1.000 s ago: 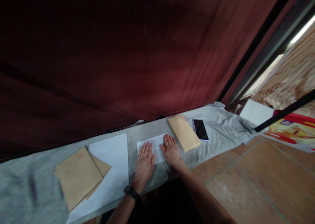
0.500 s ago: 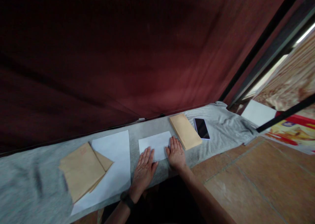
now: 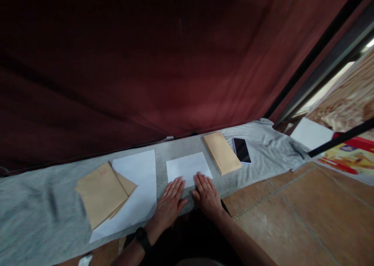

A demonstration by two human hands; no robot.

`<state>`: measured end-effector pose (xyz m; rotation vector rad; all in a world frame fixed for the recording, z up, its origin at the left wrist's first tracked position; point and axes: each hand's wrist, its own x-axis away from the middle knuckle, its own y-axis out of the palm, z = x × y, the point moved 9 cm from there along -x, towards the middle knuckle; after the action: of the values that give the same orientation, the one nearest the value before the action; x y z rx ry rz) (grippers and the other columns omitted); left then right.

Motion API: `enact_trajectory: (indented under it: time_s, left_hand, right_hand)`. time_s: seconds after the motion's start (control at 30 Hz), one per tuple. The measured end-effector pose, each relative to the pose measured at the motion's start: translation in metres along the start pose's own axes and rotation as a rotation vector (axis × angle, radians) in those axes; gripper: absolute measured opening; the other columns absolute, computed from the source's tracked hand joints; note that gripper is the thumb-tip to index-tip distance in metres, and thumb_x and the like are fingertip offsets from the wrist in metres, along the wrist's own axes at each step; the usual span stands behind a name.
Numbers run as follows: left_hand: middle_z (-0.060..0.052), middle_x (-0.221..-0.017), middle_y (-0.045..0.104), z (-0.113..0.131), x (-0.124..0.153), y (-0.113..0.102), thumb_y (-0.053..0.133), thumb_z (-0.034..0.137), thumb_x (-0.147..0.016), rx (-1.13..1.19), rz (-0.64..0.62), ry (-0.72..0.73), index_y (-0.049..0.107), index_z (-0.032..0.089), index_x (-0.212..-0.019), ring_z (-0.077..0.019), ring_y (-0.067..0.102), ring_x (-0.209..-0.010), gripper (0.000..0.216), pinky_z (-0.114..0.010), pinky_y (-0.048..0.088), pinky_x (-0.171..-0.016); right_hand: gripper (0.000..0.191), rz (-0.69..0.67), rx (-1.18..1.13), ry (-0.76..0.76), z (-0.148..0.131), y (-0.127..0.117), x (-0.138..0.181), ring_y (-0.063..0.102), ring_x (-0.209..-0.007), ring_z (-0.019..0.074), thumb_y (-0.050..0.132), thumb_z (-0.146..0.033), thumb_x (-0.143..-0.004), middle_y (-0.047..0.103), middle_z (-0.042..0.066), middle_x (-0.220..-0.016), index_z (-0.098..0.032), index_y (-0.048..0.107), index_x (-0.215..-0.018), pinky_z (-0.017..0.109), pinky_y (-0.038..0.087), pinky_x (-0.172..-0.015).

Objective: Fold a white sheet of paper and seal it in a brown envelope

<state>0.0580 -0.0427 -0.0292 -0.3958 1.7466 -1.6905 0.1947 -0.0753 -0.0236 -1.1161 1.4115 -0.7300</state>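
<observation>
A folded-looking white paper (image 3: 188, 165) lies flat on the grey cloth in front of me. My left hand (image 3: 171, 199) is laid flat with its fingertips on the paper's near left edge, thumb held apart. At the near right edge, the fingers of my right hand (image 3: 207, 192) rest stretched out on the same paper. Neither hand grips anything. Right of the paper sits a stack of brown envelopes (image 3: 222, 153). To the left, a larger white sheet (image 3: 140, 180) lies partly under several brown envelopes (image 3: 102, 192).
The grey cloth (image 3: 264, 149) covers a long narrow surface along a dark red curtain (image 3: 175, 83). A phone (image 3: 242, 150) lies right of the envelope stack. Further right are a white panel (image 3: 312, 133), a colourful box (image 3: 353, 153) and a dark bar. Tiled floor (image 3: 280, 211) shows below.
Both hands have slid back toward me, from on the paper to its near edge. More of the white paper shows. The view has shifted slightly.
</observation>
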Motion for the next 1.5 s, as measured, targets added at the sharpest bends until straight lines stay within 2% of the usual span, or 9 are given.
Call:
enact_trajectory:
  time_s: [0.17,0.37,0.53,0.67,0.8,1.13,1.23,1.4,1.5]
  left_hand:
    - [-0.017,-0.159,0.036,-0.001,0.020,-0.002,0.044,0.052,-0.099,-0.021,-0.006,-0.077,0.027,0.012,-0.156,-0.0267,0.032,-0.149,0.072,-0.045,0.035,-0.119]
    - [-0.017,-0.156,0.041,-0.008,0.030,-0.010,0.043,0.052,-0.099,-0.016,-0.022,-0.085,0.036,0.012,-0.152,-0.0284,0.036,-0.147,0.067,-0.047,0.037,-0.118]
    - [-0.012,-0.160,0.037,-0.007,-0.005,-0.015,0.033,0.038,-0.103,0.056,-0.026,-0.100,0.036,0.014,-0.152,-0.0237,0.031,-0.149,0.055,-0.045,0.036,-0.119]
    - [-0.014,-0.160,0.036,-0.006,-0.048,-0.002,0.031,0.030,-0.102,0.088,-0.032,-0.124,0.033,0.010,-0.153,-0.0228,0.029,-0.150,0.055,-0.044,0.032,-0.121]
    - [-0.016,-0.157,0.040,-0.020,-0.064,0.010,0.031,0.030,-0.101,0.064,-0.002,-0.210,0.035,0.008,-0.152,-0.0241,0.032,-0.149,0.055,-0.046,0.031,-0.121]
    - [-0.021,-0.158,0.036,-0.051,-0.037,0.008,0.036,0.049,-0.100,0.009,0.096,-0.456,0.031,0.004,-0.154,-0.0319,0.029,-0.149,0.070,-0.052,0.031,-0.120]
    - [-0.022,-0.158,0.037,-0.052,-0.035,0.007,0.038,0.050,-0.099,0.001,0.111,-0.480,0.031,0.004,-0.154,-0.0329,0.029,-0.149,0.072,-0.053,0.032,-0.119]
    - [-0.025,-0.157,0.035,-0.052,-0.037,0.010,0.038,0.048,-0.099,-0.016,0.081,-0.472,0.033,-0.001,-0.151,-0.0335,0.028,-0.150,0.072,-0.051,0.030,-0.120]
    - [-0.024,-0.158,0.035,-0.052,-0.036,0.009,0.038,0.048,-0.099,-0.011,0.096,-0.468,0.032,0.000,-0.152,-0.0335,0.028,-0.150,0.072,-0.052,0.031,-0.119]
  right_hand:
    - [0.061,-0.062,0.031,0.058,0.028,-0.002,0.015,0.042,-0.143,0.0279,0.037,-0.043,-0.105,0.041,0.015,-0.156,-0.012,0.030,-0.157,0.045,0.033,-0.118]
    - [0.057,-0.081,0.011,0.100,0.047,-0.010,0.023,0.040,-0.144,0.0292,0.036,-0.043,-0.105,0.042,0.015,-0.155,-0.010,0.040,-0.152,0.047,0.033,-0.118]
    - [0.051,-0.095,-0.116,0.058,0.033,-0.003,-0.012,0.036,-0.147,0.0279,0.031,-0.035,-0.106,0.042,0.015,-0.156,-0.009,0.049,-0.146,0.046,0.037,-0.116]
    - [0.050,-0.143,-0.181,0.014,0.014,0.017,-0.048,0.037,-0.146,0.0257,0.031,-0.035,-0.106,0.044,0.012,-0.155,-0.013,0.049,-0.147,0.045,0.037,-0.116]
    - [0.050,-0.178,-0.109,0.078,0.021,0.035,-0.062,0.037,-0.146,0.0253,0.033,-0.036,-0.106,0.042,0.010,-0.157,-0.015,0.048,-0.148,0.044,0.033,-0.118]
    - [0.062,-0.004,0.056,0.244,0.062,0.033,-0.054,0.040,-0.143,0.0331,0.036,-0.040,-0.104,0.039,0.023,-0.155,-0.003,0.034,-0.154,0.051,0.032,-0.116]
    - [0.060,0.004,0.057,0.263,0.058,0.032,-0.061,0.039,-0.143,0.0337,0.035,-0.037,-0.104,0.039,0.023,-0.155,-0.003,0.034,-0.154,0.052,0.031,-0.117]
    - [0.051,-0.104,-0.039,0.094,0.026,0.042,-0.081,0.037,-0.145,0.0275,0.036,-0.036,-0.104,0.038,0.012,-0.158,-0.016,0.043,-0.151,0.046,0.030,-0.118]
    - [0.051,-0.110,-0.040,0.067,0.024,0.047,-0.084,0.038,-0.145,0.0275,0.040,-0.038,-0.104,0.038,0.012,-0.158,-0.019,0.043,-0.151,0.048,0.028,-0.119]
